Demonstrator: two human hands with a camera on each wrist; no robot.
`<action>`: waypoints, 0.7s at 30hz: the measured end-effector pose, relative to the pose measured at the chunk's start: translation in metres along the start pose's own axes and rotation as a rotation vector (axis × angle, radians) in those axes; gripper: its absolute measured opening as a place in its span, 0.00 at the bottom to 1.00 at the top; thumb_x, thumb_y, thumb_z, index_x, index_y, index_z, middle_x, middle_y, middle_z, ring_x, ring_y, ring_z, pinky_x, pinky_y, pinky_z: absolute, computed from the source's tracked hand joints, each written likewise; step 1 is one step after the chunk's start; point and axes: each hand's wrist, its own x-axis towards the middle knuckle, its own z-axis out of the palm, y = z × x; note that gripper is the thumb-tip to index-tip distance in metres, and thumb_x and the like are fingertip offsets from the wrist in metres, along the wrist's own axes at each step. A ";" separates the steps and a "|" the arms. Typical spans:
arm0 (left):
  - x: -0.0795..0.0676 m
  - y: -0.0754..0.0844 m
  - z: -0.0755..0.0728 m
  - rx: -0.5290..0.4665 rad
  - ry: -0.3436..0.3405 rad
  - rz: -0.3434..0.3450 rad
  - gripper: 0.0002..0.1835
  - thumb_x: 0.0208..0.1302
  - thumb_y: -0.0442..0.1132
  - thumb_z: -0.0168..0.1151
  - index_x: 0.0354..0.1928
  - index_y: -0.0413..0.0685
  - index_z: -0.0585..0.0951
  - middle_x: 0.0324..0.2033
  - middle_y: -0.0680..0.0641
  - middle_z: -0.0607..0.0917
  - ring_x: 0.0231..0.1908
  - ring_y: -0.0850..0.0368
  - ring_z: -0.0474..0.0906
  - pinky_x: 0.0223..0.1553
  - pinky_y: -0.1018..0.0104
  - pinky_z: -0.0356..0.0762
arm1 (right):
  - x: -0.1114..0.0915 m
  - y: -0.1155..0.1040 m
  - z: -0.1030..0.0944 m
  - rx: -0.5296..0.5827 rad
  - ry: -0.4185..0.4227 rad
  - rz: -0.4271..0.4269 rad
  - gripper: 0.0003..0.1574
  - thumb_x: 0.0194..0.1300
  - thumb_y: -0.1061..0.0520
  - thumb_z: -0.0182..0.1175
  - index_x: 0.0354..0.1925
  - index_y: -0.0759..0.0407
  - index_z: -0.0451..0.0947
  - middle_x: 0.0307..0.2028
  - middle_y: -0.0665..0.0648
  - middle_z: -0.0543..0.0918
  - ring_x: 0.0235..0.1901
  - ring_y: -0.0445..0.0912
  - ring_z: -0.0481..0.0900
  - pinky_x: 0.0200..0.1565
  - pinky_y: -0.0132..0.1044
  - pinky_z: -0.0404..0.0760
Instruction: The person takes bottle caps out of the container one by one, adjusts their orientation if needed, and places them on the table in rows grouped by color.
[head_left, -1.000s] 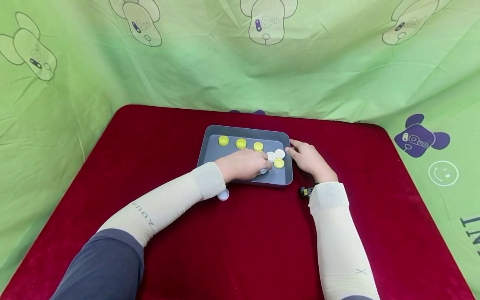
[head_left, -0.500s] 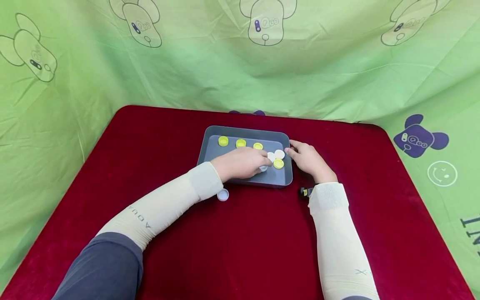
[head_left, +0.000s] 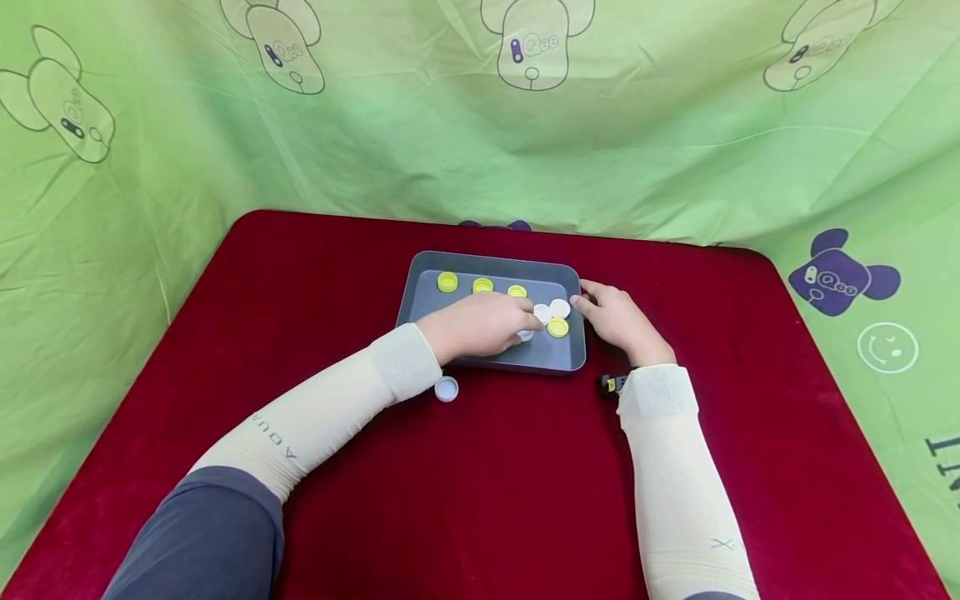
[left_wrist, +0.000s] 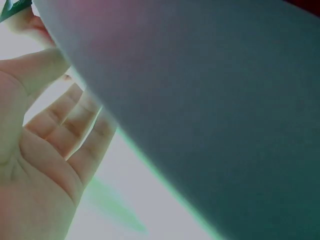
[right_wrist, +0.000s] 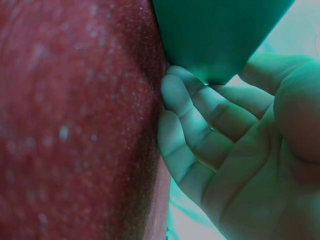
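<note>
My left hand reaches over the near wall of the grey tray, its fingers round a white bottle cap at the tray's floor. In the left wrist view the tray wall hides most of the fingertips. My right hand grips the tray's right end, thumb at the rim and fingers outside the wall, low by the cloth in the right wrist view. Beside the left fingertips lie two more white caps and a yellow cap. Along the back stand three yellow caps, the leftmost yellow cap near the corner.
One white cap lies on the red tablecloth, just in front of the tray and near the left sleeve. A small black device sits at the right wrist. Green printed fabric hangs behind and beside the table.
The left hand has shifted slightly back and left within the tray, and the white cap at its fingers has moved a little with it. The right hand and tray stay put.
</note>
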 end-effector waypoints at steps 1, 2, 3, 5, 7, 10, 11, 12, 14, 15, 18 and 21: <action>-0.001 0.000 0.000 0.002 0.004 -0.001 0.18 0.65 0.38 0.64 0.57 0.54 0.82 0.45 0.52 0.81 0.42 0.60 0.77 0.41 0.66 0.77 | 0.000 0.000 0.000 0.000 0.001 0.000 0.38 0.76 0.45 0.47 0.73 0.64 0.54 0.69 0.66 0.63 0.68 0.60 0.61 0.64 0.57 0.59; -0.001 0.000 0.000 0.003 0.007 -0.002 0.18 0.65 0.38 0.64 0.56 0.54 0.82 0.44 0.53 0.81 0.42 0.60 0.77 0.41 0.66 0.77 | 0.000 0.000 0.000 0.000 0.001 -0.001 0.38 0.76 0.45 0.47 0.73 0.64 0.54 0.69 0.66 0.63 0.68 0.60 0.61 0.64 0.57 0.59; -0.002 0.000 -0.001 0.001 0.009 -0.004 0.18 0.65 0.38 0.64 0.56 0.54 0.82 0.44 0.53 0.81 0.41 0.60 0.77 0.40 0.66 0.77 | 0.000 0.001 0.000 -0.001 0.003 -0.002 0.38 0.76 0.45 0.47 0.73 0.64 0.54 0.69 0.66 0.63 0.68 0.60 0.61 0.64 0.57 0.59; -0.003 0.000 -0.002 0.000 0.010 -0.009 0.18 0.65 0.38 0.64 0.56 0.54 0.82 0.44 0.53 0.81 0.40 0.60 0.77 0.38 0.66 0.77 | 0.000 0.001 0.000 -0.001 0.003 -0.004 0.38 0.76 0.45 0.47 0.73 0.65 0.54 0.69 0.66 0.63 0.68 0.60 0.61 0.64 0.57 0.59; -0.004 0.000 -0.003 -0.001 0.011 -0.010 0.18 0.64 0.38 0.64 0.56 0.54 0.82 0.44 0.53 0.81 0.40 0.60 0.77 0.38 0.65 0.77 | 0.000 0.001 0.000 -0.002 0.002 -0.003 0.38 0.76 0.45 0.47 0.73 0.65 0.54 0.69 0.66 0.62 0.68 0.60 0.60 0.65 0.57 0.59; -0.005 0.000 -0.003 0.003 0.013 -0.010 0.18 0.65 0.38 0.64 0.56 0.53 0.82 0.45 0.53 0.81 0.41 0.60 0.78 0.39 0.65 0.78 | 0.000 0.001 0.000 -0.002 0.000 -0.004 0.39 0.76 0.45 0.47 0.73 0.66 0.54 0.69 0.67 0.62 0.68 0.60 0.60 0.65 0.57 0.58; -0.005 0.000 -0.004 0.005 0.015 -0.009 0.18 0.64 0.38 0.64 0.56 0.53 0.82 0.46 0.53 0.81 0.42 0.60 0.78 0.39 0.65 0.78 | 0.000 0.001 0.000 -0.002 0.001 -0.005 0.39 0.76 0.45 0.47 0.73 0.66 0.54 0.69 0.67 0.62 0.68 0.60 0.60 0.65 0.57 0.58; -0.005 0.000 -0.004 0.008 0.017 -0.008 0.18 0.64 0.38 0.64 0.57 0.53 0.82 0.46 0.52 0.81 0.43 0.60 0.78 0.40 0.65 0.78 | 0.000 0.001 -0.001 -0.001 0.002 -0.007 0.39 0.76 0.45 0.47 0.73 0.66 0.54 0.69 0.67 0.62 0.68 0.60 0.60 0.65 0.57 0.58; -0.006 0.000 -0.004 0.013 0.020 -0.006 0.18 0.65 0.39 0.64 0.57 0.53 0.82 0.47 0.53 0.81 0.44 0.60 0.78 0.41 0.65 0.78 | 0.001 0.001 -0.001 0.002 0.002 -0.012 0.39 0.76 0.45 0.47 0.73 0.67 0.54 0.69 0.67 0.62 0.68 0.60 0.60 0.65 0.57 0.59; -0.007 0.000 -0.004 0.014 0.021 -0.005 0.18 0.65 0.39 0.64 0.57 0.53 0.82 0.47 0.53 0.81 0.45 0.60 0.77 0.41 0.66 0.78 | 0.001 0.001 -0.001 0.004 0.001 -0.012 0.39 0.76 0.45 0.47 0.73 0.67 0.54 0.69 0.67 0.62 0.68 0.60 0.60 0.65 0.57 0.59; -0.009 -0.001 -0.004 0.011 0.025 -0.005 0.18 0.65 0.39 0.64 0.57 0.53 0.82 0.48 0.53 0.81 0.46 0.61 0.77 0.43 0.66 0.77 | 0.001 0.001 -0.001 0.003 -0.004 -0.010 0.39 0.76 0.45 0.47 0.73 0.67 0.54 0.69 0.67 0.62 0.68 0.60 0.60 0.65 0.57 0.59; -0.011 -0.001 -0.005 0.005 0.025 -0.013 0.18 0.65 0.39 0.64 0.57 0.53 0.81 0.49 0.53 0.81 0.47 0.61 0.77 0.45 0.66 0.77 | 0.001 0.001 -0.001 -0.004 -0.007 -0.014 0.39 0.76 0.45 0.47 0.73 0.67 0.54 0.69 0.67 0.62 0.68 0.60 0.59 0.65 0.57 0.58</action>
